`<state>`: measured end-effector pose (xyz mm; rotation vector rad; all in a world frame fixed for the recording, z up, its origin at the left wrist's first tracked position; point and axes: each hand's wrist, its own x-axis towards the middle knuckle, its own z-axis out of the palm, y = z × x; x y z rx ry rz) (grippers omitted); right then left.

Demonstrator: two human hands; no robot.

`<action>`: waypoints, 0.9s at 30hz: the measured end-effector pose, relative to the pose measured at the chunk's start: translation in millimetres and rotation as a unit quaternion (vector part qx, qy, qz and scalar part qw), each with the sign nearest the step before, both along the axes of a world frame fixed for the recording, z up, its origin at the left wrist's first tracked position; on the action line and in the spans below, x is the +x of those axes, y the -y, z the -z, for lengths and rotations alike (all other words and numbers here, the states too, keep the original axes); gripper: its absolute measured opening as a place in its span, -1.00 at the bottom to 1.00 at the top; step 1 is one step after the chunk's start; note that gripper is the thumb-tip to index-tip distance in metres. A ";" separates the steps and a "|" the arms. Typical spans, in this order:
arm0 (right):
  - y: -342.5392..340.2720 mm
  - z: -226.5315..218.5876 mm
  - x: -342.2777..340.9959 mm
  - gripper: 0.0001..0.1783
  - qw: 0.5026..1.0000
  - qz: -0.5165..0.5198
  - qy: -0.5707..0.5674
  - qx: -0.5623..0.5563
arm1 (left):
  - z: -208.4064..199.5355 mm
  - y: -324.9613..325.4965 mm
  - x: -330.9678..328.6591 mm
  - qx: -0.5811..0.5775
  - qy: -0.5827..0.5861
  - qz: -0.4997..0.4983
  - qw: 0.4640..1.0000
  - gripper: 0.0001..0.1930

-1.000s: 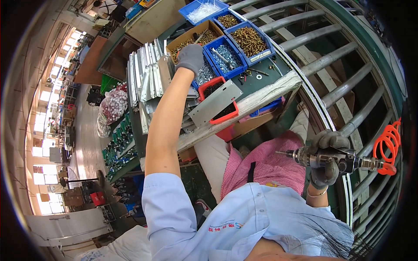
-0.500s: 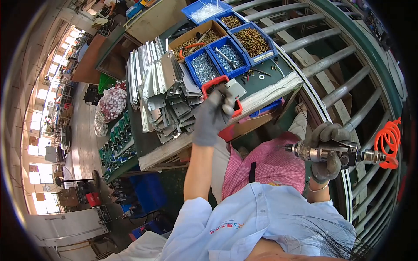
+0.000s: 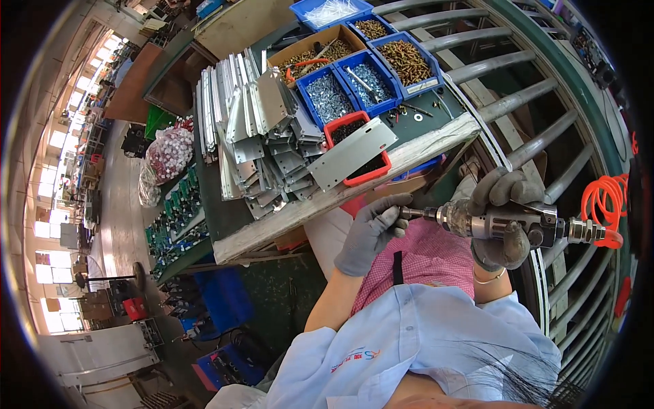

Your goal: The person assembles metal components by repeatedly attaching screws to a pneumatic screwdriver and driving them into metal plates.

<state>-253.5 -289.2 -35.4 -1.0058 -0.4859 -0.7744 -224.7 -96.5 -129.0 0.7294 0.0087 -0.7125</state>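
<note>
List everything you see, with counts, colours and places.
Power tool: one, silver, in right hand
Coiled hose: one, orange, tool's rear end
Small bin: one, red, bench's near edge
Loose plate: one, grey, across small bin
Parts bins: five, blue, on bench
Cardboard box: one, brown, beside parts bins
Metal pieces: many, silver, piled on bench
Workbench: one, green, pale-edged, ahead
Rollers: many, grey, right side
Bag: one, clear, left beyond bench
Boards: many, green, left side
Background items: many, mixed, too small to list
Apron: one, pink, on lap
Shirt: one, light blue, lower edge
Left hand: one, grey-gloved, at tool's tip
Right hand: one, grey-gloved, around tool's body
</note>
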 end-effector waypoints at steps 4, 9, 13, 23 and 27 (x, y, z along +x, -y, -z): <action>-3.4 -0.3 0.5 -0.51 1.000 0.004 -0.011 -0.009 | -2.3 -2.2 -1.4 0.015 -0.001 -0.014 1.000 -0.75; -6.2 -0.5 2.6 -0.52 1.000 -0.002 0.006 -0.009 | 6.5 1.5 -1.9 0.027 -0.020 -0.079 0.996 -0.72; -2.4 0.3 0.4 -0.52 0.999 -0.016 -0.020 -0.028 | 13.8 -0.5 -1.6 -0.004 -0.020 -0.078 0.997 -0.72; 0.8 2.5 6.1 -0.56 0.999 -0.013 -0.003 -0.033 | 5.9 10.7 -3.8 -0.011 -0.069 -0.074 0.995 -0.73; 2.3 3.1 5.7 -0.59 0.999 -0.022 -0.010 -0.023 | -0.8 12.7 -4.9 0.024 -0.082 -0.067 0.994 -0.74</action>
